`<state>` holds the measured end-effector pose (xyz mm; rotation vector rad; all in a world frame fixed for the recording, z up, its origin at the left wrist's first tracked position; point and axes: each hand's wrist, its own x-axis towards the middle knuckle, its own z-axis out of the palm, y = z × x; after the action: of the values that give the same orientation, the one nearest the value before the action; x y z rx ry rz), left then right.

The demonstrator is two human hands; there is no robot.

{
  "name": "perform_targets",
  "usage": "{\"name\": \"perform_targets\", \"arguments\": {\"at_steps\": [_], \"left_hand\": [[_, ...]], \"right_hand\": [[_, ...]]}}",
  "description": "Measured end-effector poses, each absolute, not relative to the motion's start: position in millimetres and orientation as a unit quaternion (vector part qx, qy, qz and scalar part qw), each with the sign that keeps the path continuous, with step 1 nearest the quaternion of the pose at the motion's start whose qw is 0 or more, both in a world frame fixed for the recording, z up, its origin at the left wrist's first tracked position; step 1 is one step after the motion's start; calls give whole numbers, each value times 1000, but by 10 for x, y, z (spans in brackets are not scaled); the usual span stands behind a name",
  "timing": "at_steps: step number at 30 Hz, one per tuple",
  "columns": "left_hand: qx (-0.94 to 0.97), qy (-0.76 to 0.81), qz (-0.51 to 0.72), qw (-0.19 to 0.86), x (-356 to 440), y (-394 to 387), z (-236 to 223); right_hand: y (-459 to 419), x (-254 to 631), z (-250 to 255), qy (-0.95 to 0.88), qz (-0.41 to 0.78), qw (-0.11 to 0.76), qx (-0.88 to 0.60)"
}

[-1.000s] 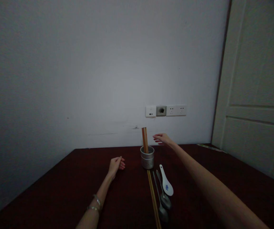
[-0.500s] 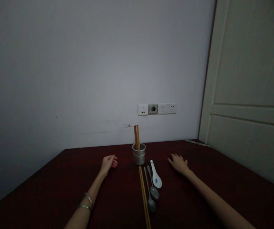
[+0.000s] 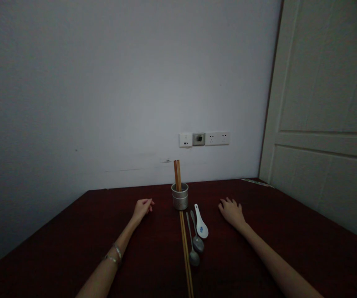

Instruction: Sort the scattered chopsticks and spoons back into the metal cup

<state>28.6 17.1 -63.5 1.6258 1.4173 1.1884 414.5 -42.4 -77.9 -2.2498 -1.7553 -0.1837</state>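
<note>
My left hand (image 3: 142, 208) rests on its side on the table, its fingers curled in and nothing visible in them. My right hand (image 3: 231, 212) lies palm down with fingers spread, to the right of the spoons. Between the hands stands a metal cup (image 3: 180, 200) with several upright chopsticks (image 3: 177, 175) in it. In front of the cup, a pair of chopsticks (image 3: 186, 256) lies lengthwise. Beside them are two metal spoons, one nearer (image 3: 194, 258) and one farther (image 3: 198, 244). A white ceramic spoon (image 3: 202, 227) with a blue mark lies closest to my right hand.
The dark red table (image 3: 104, 231) meets a pale wall (image 3: 119, 103) at the back. Sockets and switches (image 3: 217, 138) are set in the wall above the cup. A cream panelled door (image 3: 324, 103) stands along the right side. A thin strip (image 3: 257, 182) lies at the table's back right.
The view has shifted slightly, so the cup and spoons appear a little higher. My left hand has turned a little, with its fingers still curled. My right hand stays flat in nearly the same place.
</note>
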Motion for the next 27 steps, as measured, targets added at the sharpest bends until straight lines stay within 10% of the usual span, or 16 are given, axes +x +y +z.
{"name": "perform_targets", "arguments": {"at_steps": [27], "left_hand": [[791, 600, 76, 92, 1482, -776, -202]], "right_hand": [[-452, 4124, -752, -614, -64, 142, -774]]}}
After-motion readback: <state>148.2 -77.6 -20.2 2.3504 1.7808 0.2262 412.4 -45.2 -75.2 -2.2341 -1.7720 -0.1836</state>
